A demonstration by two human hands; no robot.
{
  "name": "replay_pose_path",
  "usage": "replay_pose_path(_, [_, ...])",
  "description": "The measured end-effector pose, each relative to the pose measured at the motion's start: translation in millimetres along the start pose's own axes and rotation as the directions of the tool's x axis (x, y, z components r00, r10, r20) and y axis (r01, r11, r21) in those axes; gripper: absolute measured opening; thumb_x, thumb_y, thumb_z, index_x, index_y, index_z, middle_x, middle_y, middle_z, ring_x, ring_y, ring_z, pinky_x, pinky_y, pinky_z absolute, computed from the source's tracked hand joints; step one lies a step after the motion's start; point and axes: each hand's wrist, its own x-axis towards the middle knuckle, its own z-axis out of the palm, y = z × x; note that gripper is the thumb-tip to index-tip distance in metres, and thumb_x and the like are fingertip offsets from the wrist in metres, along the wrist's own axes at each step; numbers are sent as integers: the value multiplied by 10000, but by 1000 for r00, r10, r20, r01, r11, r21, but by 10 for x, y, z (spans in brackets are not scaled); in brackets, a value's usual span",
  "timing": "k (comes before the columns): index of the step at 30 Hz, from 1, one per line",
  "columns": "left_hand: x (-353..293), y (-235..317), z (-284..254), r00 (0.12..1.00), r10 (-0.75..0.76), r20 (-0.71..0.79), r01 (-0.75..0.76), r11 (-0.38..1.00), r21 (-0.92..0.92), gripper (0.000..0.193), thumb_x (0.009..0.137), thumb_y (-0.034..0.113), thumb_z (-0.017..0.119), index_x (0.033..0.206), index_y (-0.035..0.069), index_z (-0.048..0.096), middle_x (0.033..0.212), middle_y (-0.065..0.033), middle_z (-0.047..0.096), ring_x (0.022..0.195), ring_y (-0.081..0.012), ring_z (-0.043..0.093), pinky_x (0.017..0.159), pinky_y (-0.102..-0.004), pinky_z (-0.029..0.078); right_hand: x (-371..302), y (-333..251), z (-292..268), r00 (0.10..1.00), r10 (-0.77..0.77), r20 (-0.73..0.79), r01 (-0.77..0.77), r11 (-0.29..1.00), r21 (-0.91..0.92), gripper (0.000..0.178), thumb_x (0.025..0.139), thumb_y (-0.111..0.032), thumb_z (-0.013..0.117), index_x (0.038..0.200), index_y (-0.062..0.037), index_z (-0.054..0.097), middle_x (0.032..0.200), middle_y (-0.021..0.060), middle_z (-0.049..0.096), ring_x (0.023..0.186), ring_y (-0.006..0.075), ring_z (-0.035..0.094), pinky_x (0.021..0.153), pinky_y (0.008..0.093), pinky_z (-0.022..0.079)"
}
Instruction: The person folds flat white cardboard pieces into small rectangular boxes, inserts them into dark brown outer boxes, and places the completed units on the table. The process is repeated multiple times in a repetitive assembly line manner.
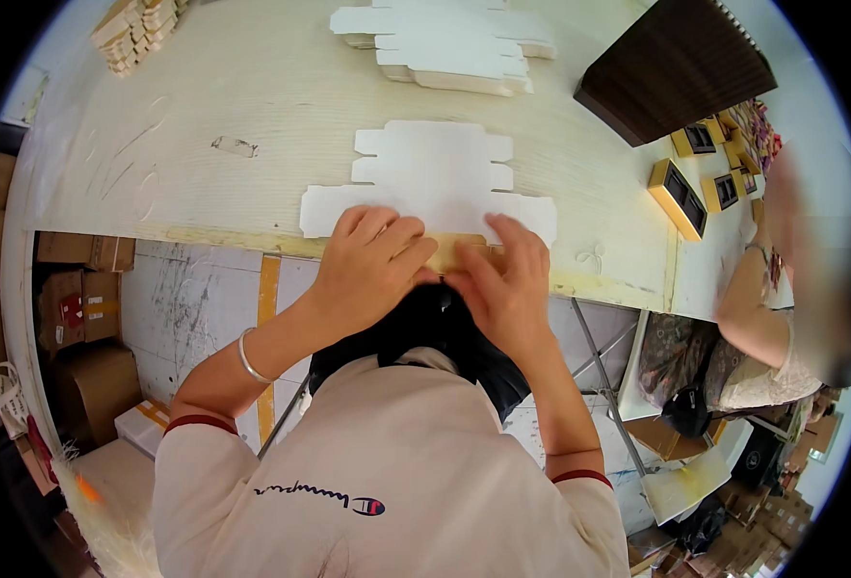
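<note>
A die-cut white carton blank (pixel 432 164) lies flat on the table in front of me, its near edge at the table's front edge. My left hand (pixel 372 260) is closed on that near edge, fingers bent over the card and thumb below. Opposite it, my right hand (pixel 507 279) pinches the same edge with bent fingers. Between the two hands shows a tan-gold strip (pixel 456 249), which looks like a folded flap of the blank. The fingers hide part of this strip, and the thumb tips are only partly visible.
A stack of white carton blanks (pixel 454 43) lies farther back. At far left are piled pale folded pieces (pixel 136 34). A tall dark brown box (pixel 676 72) stands back right, near small gold boxes (pixel 679 199). Another person's arm (pixel 748 289) is at the right. Cardboard boxes (pixel 88 308) sit below left.
</note>
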Motion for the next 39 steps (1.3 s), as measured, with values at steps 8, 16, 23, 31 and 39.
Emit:
replay_pose_path(8, [-106, -50, -27, 999, -33, 19, 37, 967, -253, 142, 720, 69, 723, 853, 66, 674, 844, -23, 600, 770, -223, 544, 655, -315, 443, -98, -8, -38, 973, -158, 167, 153, 987, 40, 224, 776, -100, 670, 975, -13, 617, 1019, 111, 556, 950, 257, 547, 787, 362, 458])
replay_pose_path(16, [250, -162, -57, 983, -133, 126, 138, 990, -31, 133, 813, 164, 666, 897, 62, 651, 811, -63, 547, 762, -245, 511, 750, -352, 385, 337, 93, -58, 904, 191, 382, -311, 907, 283, 113, 840, -49, 611, 945, -11, 594, 780, 136, 632, 734, 325, 606, 620, 400, 468])
replay_pose_path(23, [84, 46, -207, 869, -437, 231, 489, 827, -276, 185, 818, 115, 645, 989, 53, 610, 880, -102, 580, 748, -292, 592, 637, -374, 476, 103, -220, -142, 800, 201, 566, -600, 246, 761, 422, 895, -7, 577, 1307, -23, 483, 1057, 154, 618, 928, 246, 621, 818, 321, 491])
replay_pose_path(31, [315, -354, -181, 935, -214, 282, 288, 923, -257, 166, 806, -32, 537, 940, 57, 575, 882, -69, 592, 745, -284, 594, 644, -387, 472, -146, 177, -316, 940, -186, 286, 137, 974, 183, 483, 693, -104, 724, 1161, -70, 609, 1209, 129, 563, 1166, 306, 526, 1006, 446, 405])
replay_pose_path(39, [554, -470, -22, 951, 45, 307, 56, 949, -311, 153, 773, -55, 555, 865, 64, 582, 862, -45, 565, 812, -250, 566, 682, -363, 469, 234, 51, -42, 934, 60, 353, -152, 959, 239, 212, 699, -102, 719, 856, -57, 584, 959, 110, 571, 916, 281, 572, 817, 391, 442])
